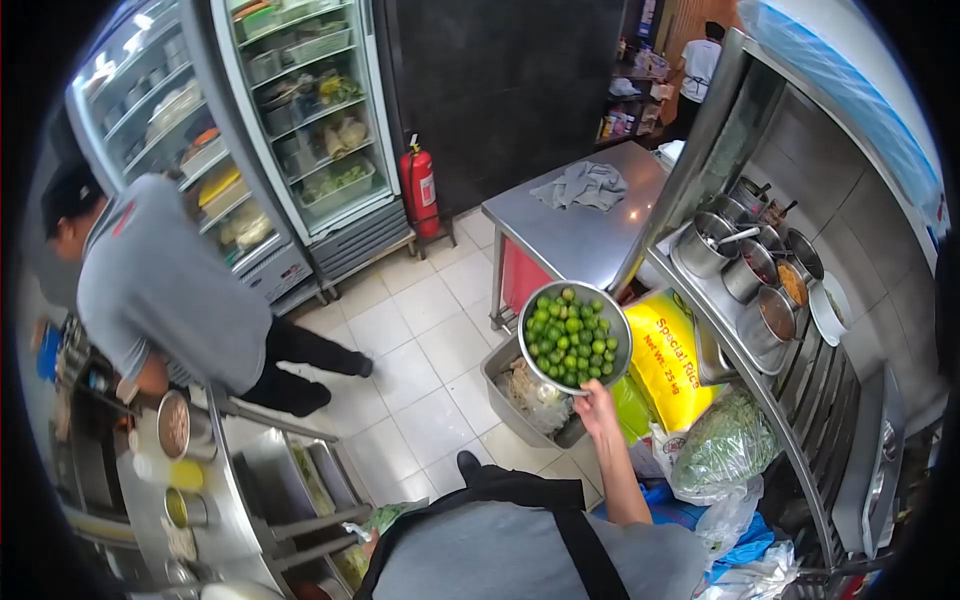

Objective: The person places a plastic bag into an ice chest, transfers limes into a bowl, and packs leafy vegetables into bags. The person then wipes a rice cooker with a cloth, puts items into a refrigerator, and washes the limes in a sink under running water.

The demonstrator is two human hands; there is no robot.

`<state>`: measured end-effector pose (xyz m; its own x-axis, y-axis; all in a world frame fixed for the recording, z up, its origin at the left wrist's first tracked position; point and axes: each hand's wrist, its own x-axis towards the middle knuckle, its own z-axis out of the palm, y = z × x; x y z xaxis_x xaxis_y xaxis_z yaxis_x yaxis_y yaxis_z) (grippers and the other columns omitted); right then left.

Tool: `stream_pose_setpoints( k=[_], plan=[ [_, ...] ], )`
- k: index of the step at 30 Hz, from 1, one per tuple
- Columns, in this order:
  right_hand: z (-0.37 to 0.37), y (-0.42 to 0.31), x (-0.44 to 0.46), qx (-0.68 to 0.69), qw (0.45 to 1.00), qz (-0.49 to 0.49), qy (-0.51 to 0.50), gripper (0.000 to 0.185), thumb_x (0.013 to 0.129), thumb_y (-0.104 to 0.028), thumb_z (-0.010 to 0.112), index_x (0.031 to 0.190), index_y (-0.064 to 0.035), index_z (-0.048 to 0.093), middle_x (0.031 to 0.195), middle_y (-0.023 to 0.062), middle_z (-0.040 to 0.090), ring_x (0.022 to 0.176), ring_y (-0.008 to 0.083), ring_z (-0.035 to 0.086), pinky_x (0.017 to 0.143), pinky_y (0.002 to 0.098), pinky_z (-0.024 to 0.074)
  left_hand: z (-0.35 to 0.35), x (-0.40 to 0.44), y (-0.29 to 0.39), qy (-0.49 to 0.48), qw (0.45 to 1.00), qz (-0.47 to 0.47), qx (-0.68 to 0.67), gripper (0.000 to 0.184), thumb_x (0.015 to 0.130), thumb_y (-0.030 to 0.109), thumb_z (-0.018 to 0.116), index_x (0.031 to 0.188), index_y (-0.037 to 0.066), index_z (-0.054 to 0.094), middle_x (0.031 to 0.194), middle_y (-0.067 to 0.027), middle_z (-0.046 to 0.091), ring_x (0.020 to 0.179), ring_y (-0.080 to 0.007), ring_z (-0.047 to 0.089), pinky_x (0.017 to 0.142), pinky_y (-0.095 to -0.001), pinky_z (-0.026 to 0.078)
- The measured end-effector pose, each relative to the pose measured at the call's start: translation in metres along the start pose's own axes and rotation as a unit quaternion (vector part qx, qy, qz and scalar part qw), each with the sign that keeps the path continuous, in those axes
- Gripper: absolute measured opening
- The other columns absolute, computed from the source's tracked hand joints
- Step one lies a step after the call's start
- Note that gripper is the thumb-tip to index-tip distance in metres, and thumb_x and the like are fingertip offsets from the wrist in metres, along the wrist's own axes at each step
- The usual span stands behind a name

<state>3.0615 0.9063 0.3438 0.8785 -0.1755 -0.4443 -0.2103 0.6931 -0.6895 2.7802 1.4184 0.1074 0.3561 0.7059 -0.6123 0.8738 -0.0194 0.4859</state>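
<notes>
My right hand (pixel 597 408) grips the near rim of a round metal bowl (pixel 624 340). Many small green limes (pixel 572 338) fill the bowl, which is held above a grey plastic bin (pixel 500 395). Inside the bin, clear plastic and pale contents show in part. Low at my left side, a clear plastic bag of leafy greens (pixel 388 517) is in my left hand (pixel 371 546). Most of that hand's fingers are hidden behind my body.
A co-worker (pixel 180 290) bends over the left counter. Glass-door fridges (pixel 310 110) and a fire extinguisher (pixel 421 190) stand ahead. At right are a steel table (pixel 520 215), a yellow rice sack (pixel 665 350), bagged greens (pixel 728 445) and a rack with metal pots (pixel 705 245).
</notes>
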Motion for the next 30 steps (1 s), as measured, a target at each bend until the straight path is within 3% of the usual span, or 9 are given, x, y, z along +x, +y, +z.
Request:
stream_pose_setpoints(
  k=[10,14,17,19,21,23,25,27,30],
  plan=[
    [0.055,-0.006,0.255,0.138,0.988,-0.055,0.047,0.011,0.074,-0.008,0.05,0.064,-0.0064,0.047,0.062,0.009,0.051,0.063,0.021,0.054,0.048,0.0254,0.0383,-0.007,0.095,0.118,0.02,0.997,-0.072,-0.008,0.063,0.067,0.047,0.067,0.092,-0.009,0.057,0.086,-0.0209,0.06,0.078,-0.0297,0.059,0.065,-0.0395,0.044],
    [0.045,-0.011,0.313,0.163,0.975,-0.125,0.09,0.005,0.069,-0.006,0.054,0.068,-0.0037,0.05,0.074,0.017,0.058,0.052,0.0144,0.048,0.049,0.025,0.041,0.0,0.133,0.181,0.015,0.996,-0.083,0.009,0.064,0.067,0.047,0.067,0.093,-0.01,0.057,0.086,-0.0209,0.06,0.079,-0.0292,0.059,0.065,-0.0395,0.044],
    [0.048,-0.013,0.339,0.16,0.973,-0.138,0.09,0.007,0.07,-0.008,0.056,0.068,-0.0035,0.051,0.066,0.0136,0.056,0.053,0.0156,0.05,0.049,0.0251,0.0419,0.011,0.188,0.242,-0.011,0.997,-0.069,0.024,0.064,0.066,0.047,0.067,0.093,-0.01,0.057,0.086,-0.0208,0.06,0.079,-0.0288,0.059,0.065,-0.0394,0.045],
    [0.068,-0.02,0.342,0.152,0.972,-0.145,0.103,0.009,0.074,-0.011,0.057,0.073,-0.0037,0.052,0.064,0.0115,0.056,0.06,0.0172,0.055,0.051,0.0244,0.0444,0.021,0.225,0.284,-0.029,0.997,-0.05,0.041,0.065,0.066,0.048,0.068,0.094,-0.01,0.056,0.086,-0.0208,0.06,0.079,-0.0285,0.059,0.065,-0.0394,0.045],
    [0.098,-0.025,0.333,0.134,0.954,-0.205,0.171,0.042,0.077,-0.036,0.063,0.101,-0.0056,0.049,0.086,0.013,0.058,0.075,0.0176,0.058,0.062,0.0257,0.0469,0.038,0.246,0.337,-0.037,0.997,-0.024,0.063,0.065,0.066,0.048,0.068,0.094,-0.01,0.056,0.086,-0.0207,0.06,0.08,-0.0283,0.059,0.065,-0.0394,0.045],
    [0.152,-0.014,0.313,0.192,0.926,-0.249,0.211,0.052,0.075,-0.042,0.063,0.112,-0.0109,0.043,0.095,0.0108,0.056,0.083,0.0184,0.056,0.07,0.028,0.0471,0.056,0.282,0.381,-0.06,0.994,0.011,0.085,0.066,0.066,0.048,0.068,0.094,-0.01,0.056,0.086,-0.0207,0.06,0.08,-0.028,0.059,0.065,-0.0393,0.045],
    [0.147,0.022,0.323,0.257,0.912,-0.198,0.25,0.051,0.078,-0.04,0.06,0.115,-0.0119,0.039,0.096,0.0095,0.056,0.09,0.0197,0.054,0.073,0.0309,0.0468,0.076,0.312,0.433,-0.057,0.989,0.052,0.127,0.066,0.065,0.051,0.066,0.089,-0.01,0.057,0.084,-0.0215,0.06,0.078,-0.0299,0.06,0.064,-0.0392,0.045],
    [0.142,0.065,0.335,0.185,0.971,-0.121,0.088,0.049,0.08,-0.038,0.059,0.115,-0.0111,0.039,0.096,0.0081,0.056,0.092,0.0204,0.054,0.074,0.0324,0.0465,0.096,0.343,0.475,-0.058,0.98,0.105,0.161,0.067,0.066,0.053,0.064,0.084,-0.01,0.058,0.08,-0.0229,0.06,0.075,-0.0316,0.06,0.064,-0.0399,0.044],
    [0.237,0.067,0.389,0.031,0.998,0.023,0.057,0.031,0.085,-0.03,0.053,0.104,-0.0048,0.051,0.092,0.0076,0.058,0.086,0.0175,0.056,0.07,0.0299,0.0466,0.121,0.331,0.57,-0.067,0.962,0.188,0.186,0.067,0.066,0.055,0.062,0.079,-0.011,0.059,0.074,-0.0237,0.06,0.072,-0.0319,0.06,0.063,-0.0415,0.043]
  ],
)
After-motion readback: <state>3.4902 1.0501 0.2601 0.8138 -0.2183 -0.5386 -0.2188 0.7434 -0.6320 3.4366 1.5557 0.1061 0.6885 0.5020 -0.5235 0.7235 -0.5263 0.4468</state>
